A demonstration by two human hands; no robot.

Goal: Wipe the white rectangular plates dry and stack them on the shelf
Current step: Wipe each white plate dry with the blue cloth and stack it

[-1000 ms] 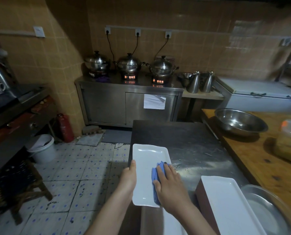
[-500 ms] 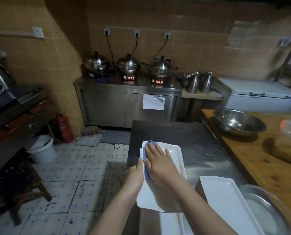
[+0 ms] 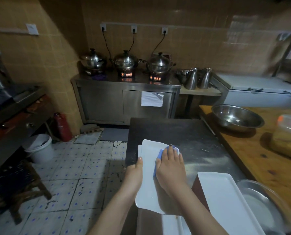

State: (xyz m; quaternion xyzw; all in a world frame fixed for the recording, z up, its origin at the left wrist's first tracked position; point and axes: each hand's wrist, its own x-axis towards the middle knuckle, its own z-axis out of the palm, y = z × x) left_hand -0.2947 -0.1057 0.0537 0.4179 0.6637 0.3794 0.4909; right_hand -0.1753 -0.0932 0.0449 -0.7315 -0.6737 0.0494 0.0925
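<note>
Tabletop (image 3: 192,133) of steel spreads beyond both hands; white rectangular plate (image 3: 148,175) sits between them: left hand (image 3: 132,173) grips its left edge, thumb on top; right hand (image 3: 171,167), fingers straight, presses blue cloth (image 3: 160,154) onto its far end.

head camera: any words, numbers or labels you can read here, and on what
Nothing here can be read.
Paper sheet on the cabinet door: marks too blurred to read.
Cooker displays: orange glow, digits too small to read.
Fire extinguisher: label too dark to read.
</note>
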